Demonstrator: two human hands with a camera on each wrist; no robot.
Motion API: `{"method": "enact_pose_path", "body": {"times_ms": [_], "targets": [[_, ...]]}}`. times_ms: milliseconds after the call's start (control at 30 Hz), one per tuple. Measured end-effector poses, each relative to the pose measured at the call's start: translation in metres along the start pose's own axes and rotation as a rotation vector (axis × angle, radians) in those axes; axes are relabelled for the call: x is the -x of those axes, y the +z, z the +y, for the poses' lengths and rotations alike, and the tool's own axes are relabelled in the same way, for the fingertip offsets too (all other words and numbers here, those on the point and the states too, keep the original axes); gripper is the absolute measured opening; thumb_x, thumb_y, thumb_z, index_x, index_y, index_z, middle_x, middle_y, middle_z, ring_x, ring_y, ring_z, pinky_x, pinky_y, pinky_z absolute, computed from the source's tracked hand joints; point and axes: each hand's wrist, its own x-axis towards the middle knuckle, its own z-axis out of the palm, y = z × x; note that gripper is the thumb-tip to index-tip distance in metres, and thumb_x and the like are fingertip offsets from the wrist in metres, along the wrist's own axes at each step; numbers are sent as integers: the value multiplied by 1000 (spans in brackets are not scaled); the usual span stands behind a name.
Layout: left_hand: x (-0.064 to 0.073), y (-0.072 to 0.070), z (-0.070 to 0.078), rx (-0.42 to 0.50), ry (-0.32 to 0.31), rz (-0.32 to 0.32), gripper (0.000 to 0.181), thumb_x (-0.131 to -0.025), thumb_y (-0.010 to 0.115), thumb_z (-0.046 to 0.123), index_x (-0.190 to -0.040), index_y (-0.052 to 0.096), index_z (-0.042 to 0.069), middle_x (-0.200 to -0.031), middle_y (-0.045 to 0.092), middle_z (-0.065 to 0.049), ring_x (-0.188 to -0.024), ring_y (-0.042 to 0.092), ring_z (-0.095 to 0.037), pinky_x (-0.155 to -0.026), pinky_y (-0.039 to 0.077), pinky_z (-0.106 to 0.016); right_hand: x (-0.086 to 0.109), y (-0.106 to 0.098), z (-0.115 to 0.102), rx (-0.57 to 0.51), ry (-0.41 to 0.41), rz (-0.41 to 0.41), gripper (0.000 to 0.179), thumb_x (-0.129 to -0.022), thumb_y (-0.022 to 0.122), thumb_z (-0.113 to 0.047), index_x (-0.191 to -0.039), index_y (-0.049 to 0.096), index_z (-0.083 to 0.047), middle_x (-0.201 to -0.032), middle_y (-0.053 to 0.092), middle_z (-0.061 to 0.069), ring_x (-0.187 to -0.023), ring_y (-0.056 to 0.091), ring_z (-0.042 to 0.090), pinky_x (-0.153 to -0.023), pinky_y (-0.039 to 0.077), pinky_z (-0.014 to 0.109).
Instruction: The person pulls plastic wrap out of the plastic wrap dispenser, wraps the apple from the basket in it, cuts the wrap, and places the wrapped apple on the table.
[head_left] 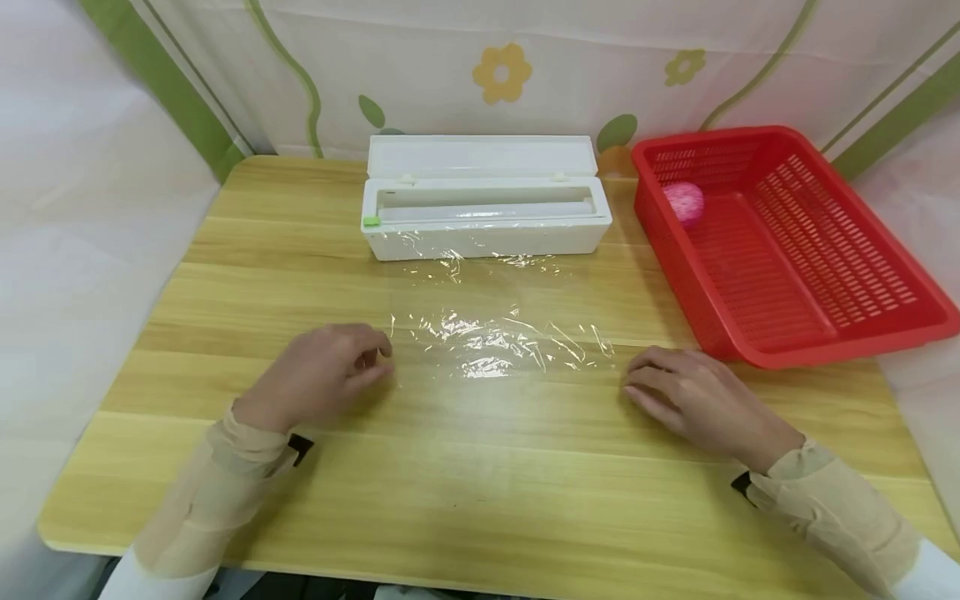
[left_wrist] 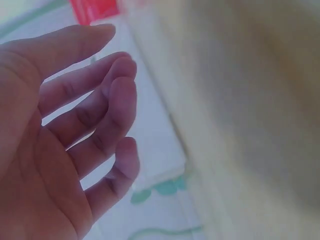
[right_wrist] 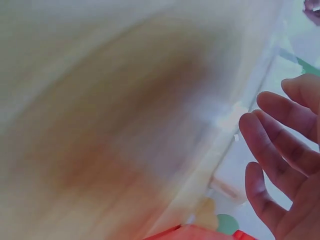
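A sheet of clear cling film (head_left: 487,342) runs out of the front of a white cling film box (head_left: 487,242) and lies over the table, shiny and wrinkled. Beside the film's left edge is my left hand (head_left: 318,375), fingers loosely bent. In the left wrist view its thumb (left_wrist: 75,47) stands apart from the fingers, with nothing seen between them. My right hand (head_left: 697,404) rests low by the film's right edge, also loosely bent. The right wrist view shows its fingers (right_wrist: 262,145) spread a little, holding nothing visible. The box's lid (head_left: 482,157) is raised, and a roll (head_left: 487,211) shows inside.
A red plastic basket (head_left: 757,342) stands at the right of the wooden table (head_left: 225,275), holding a pink ball (head_left: 684,203). A small green piece (head_left: 371,222) sits at the box's left front corner. A flower-printed curtain (head_left: 427,50) hangs behind the table.
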Motion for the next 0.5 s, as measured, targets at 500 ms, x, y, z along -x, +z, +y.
{"method": "enact_pose_path", "body": {"times_ms": [500], "targets": [[-69, -15, -59, 332, -273, 525, 34, -100, 72, 14, -129, 66, -4, -127, 68, -21, -112, 68, -33, -84, 55, -28, -28, -12, -15, -16, 85, 47, 23, -91, 82, -19, -112, 78, -11, -107, 75, 1, -89, 72, 16, -77, 64, 43]]}}
